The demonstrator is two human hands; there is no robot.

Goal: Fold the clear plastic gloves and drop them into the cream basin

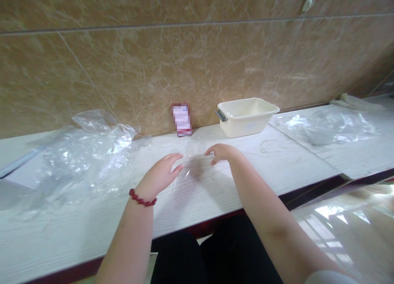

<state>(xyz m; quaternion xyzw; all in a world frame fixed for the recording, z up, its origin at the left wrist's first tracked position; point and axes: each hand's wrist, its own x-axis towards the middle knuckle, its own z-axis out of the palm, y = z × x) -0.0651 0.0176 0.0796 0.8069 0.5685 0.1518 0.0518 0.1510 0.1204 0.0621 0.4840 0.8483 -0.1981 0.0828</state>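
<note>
Clear plastic film (pixel 195 169) lies between the back and front edges of the counter (pixel 271 165). Left hand (pixel 161 173) and right hand (pixel 222 152) flank it, fingers (pixel 175 156) parted and curved, probably to keep it flat.

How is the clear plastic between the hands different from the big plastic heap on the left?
The clear plastic lies mostly flat, but the plastic heap is crumpled and puffed up. The clear plastic covers a small patch, while the plastic heap spreads much wider. Both are see-through and shiny.
</note>
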